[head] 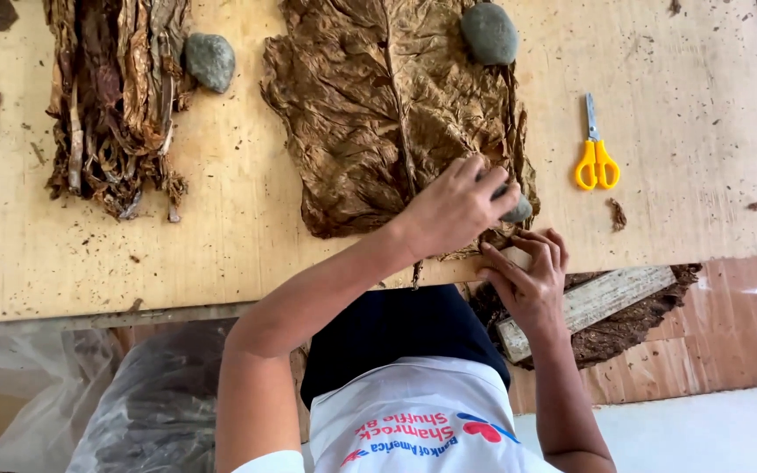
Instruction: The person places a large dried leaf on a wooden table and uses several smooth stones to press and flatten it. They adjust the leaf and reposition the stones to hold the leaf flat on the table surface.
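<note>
The worktop (238,201) is pale tan wood flecked with dark crumbs. The flat leaf (378,114) is golden brown; the leaf bundle (116,96) darker, streaked brown. 3 stones (210,60) are grey-green. The scissors (597,153) have yellow handles.

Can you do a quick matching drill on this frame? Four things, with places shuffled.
Things:
1. scissors
2. left hand
3. leaf bundle
4. right hand

Places:
A. at the table's near edge, fingers on the leaf's corner
B. far left of the table, a stone beside it
C. on a small stone at the big leaf's near edge
D. on bare wood, right of the big leaf

Pairs: 1-D, 2-C, 3-B, 4-A
</note>
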